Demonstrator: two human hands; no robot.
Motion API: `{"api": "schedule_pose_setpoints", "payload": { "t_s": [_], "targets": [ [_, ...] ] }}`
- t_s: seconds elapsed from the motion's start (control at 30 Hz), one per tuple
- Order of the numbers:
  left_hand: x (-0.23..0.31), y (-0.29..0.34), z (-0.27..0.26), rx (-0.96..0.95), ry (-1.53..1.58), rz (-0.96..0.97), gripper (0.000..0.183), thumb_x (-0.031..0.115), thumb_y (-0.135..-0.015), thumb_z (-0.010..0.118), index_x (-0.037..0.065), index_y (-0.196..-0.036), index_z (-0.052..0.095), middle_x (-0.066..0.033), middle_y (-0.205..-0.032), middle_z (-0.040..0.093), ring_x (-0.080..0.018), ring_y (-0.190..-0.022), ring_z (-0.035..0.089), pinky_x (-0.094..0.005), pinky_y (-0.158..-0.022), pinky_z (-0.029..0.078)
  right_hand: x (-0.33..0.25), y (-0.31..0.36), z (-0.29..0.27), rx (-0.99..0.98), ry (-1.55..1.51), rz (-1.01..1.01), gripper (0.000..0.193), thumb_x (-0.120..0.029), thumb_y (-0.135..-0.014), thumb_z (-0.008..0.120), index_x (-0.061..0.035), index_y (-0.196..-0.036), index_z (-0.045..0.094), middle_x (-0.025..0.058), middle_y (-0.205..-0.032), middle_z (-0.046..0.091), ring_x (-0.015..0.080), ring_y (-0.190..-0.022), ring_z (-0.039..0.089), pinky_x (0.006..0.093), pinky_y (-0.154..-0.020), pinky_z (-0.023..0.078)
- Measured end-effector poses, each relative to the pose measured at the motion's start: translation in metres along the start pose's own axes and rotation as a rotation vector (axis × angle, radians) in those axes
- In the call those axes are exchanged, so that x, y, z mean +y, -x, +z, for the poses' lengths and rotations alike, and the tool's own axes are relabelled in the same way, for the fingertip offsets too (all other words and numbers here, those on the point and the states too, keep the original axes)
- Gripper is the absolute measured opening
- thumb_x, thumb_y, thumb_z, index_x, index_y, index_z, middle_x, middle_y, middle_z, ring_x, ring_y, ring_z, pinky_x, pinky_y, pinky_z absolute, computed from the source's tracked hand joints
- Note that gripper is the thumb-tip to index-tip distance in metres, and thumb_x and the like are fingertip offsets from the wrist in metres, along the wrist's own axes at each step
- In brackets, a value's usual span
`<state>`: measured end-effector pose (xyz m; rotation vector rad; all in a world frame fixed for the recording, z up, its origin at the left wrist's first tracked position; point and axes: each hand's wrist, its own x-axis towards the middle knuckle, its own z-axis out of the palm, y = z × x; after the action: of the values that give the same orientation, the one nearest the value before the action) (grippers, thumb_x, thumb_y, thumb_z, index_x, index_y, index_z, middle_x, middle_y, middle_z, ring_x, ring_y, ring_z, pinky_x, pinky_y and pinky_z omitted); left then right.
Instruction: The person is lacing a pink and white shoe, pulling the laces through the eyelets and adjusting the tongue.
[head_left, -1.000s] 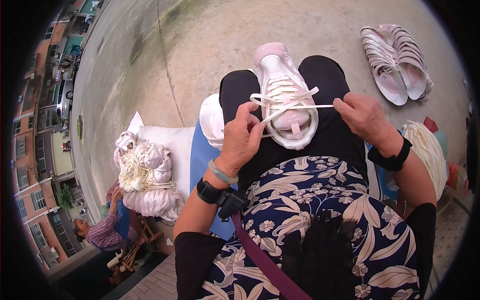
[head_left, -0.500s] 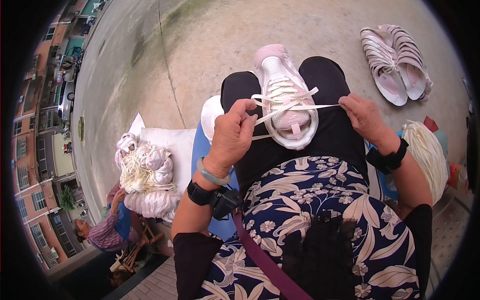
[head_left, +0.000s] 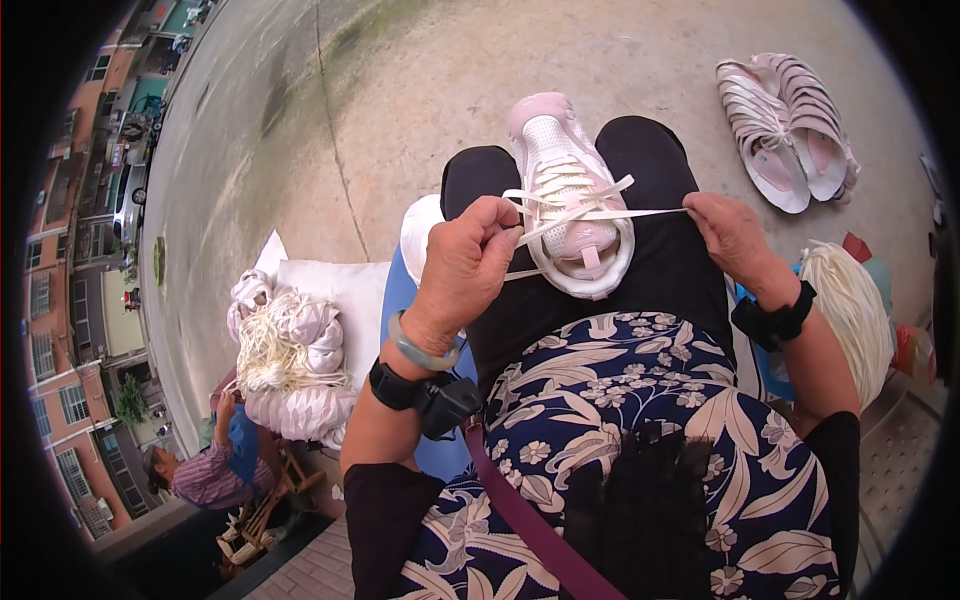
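Note:
A pink and white sneaker (head_left: pixel 570 200) rests between my thighs, its toe pointing away from me. White laces (head_left: pixel 560 178) run zigzag up its front, and loose loops cross over the tongue. On the left of the shoe, my left hand (head_left: pixel 470 255) pinches the lace between thumb and fingers. My right hand (head_left: pixel 730 235) grips one lace end at the right, over my right thigh. That lace stretches straight from the shoe to my right fingertips. Another strand runs from the left hand back to the shoe's collar.
Shoe uppers in a tied bundle (head_left: pixel 785 130) lie on the concrete at the far right. A thick hank of white laces (head_left: pixel 845 320) hangs at my right. More uppers and laces (head_left: pixel 290 345) are piled at my left, near another person (head_left: pixel 215 470) who is seated.
Both hands keep their hold on the laces with hardly any movement. My right hand has shifted very slightly right. At the left, the other person's head and arm have moved a little.

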<state>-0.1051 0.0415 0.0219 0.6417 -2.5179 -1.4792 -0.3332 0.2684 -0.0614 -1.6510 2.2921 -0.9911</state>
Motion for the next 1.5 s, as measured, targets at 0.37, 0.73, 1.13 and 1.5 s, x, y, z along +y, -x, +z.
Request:
{"api": "schedule_pose_setpoints", "payload": {
  "t_s": [0.37, 0.73, 1.13, 1.5],
  "targets": [
    [0.048, 0.006, 0.017, -0.586, 0.11, 0.356, 0.011, 0.004, -0.083, 0.056, 0.002, -0.093, 0.058, -0.01, -0.071, 0.057, -0.0243, -0.063, 0.059, -0.0297, -0.058, 0.045, -0.041, -0.038, -0.017, 0.068, -0.315, 0.022, 0.004, -0.006, -0.077, 0.058, -0.0052, -0.08, 0.06, 0.0097, -0.076, 0.058, 0.0283, -0.07, 0.059, 0.0363, -0.058, 0.043],
    [0.063, 0.007, 0.037, -0.777, 0.045, 0.44, 0.011, 0.004, -0.081, 0.055, 0.005, -0.091, 0.058, -0.0102, -0.069, 0.058, -0.029, -0.065, 0.06, -0.0344, -0.058, 0.045, -0.101, -0.077, 0.038, -0.216, 0.547, -0.434, 0.01, -0.013, -0.063, 0.063, -0.0078, -0.07, 0.058, 0.0084, -0.071, 0.05, 0.0223, -0.073, 0.05, 0.0347, -0.071, 0.032],
    [0.032, 0.03, -0.041, -0.466, 0.434, -0.091, 0.016, 0.011, -0.09, 0.055, -0.002, -0.098, 0.058, 0.0037, -0.066, 0.05, -0.0038, -0.058, 0.041, -0.0199, -0.052, 0.034, -0.1, -0.112, -0.02, -0.145, -0.848, 0.087, 0.013, -0.006, -0.086, 0.051, -0.0011, -0.094, 0.059, 0.0007, -0.075, 0.058, 0.0049, -0.068, 0.053, 0.0192, -0.062, 0.046],
    [-0.072, 0.018, -0.074, -0.173, 0.476, -0.397, 0.014, 0.016, -0.088, 0.056, 0.003, -0.093, 0.058, 0.0061, -0.061, 0.045, -0.0012, -0.05, 0.037, -0.0171, -0.043, 0.025, -0.002, 0.004, -0.071, -0.117, -0.247, 0.102, 0.016, 0.0, -0.083, 0.055, 0.0025, -0.098, 0.06, 0.0081, -0.068, 0.056, 0.0166, -0.058, 0.055, 0.0272, -0.054, 0.043]
  ]
}}
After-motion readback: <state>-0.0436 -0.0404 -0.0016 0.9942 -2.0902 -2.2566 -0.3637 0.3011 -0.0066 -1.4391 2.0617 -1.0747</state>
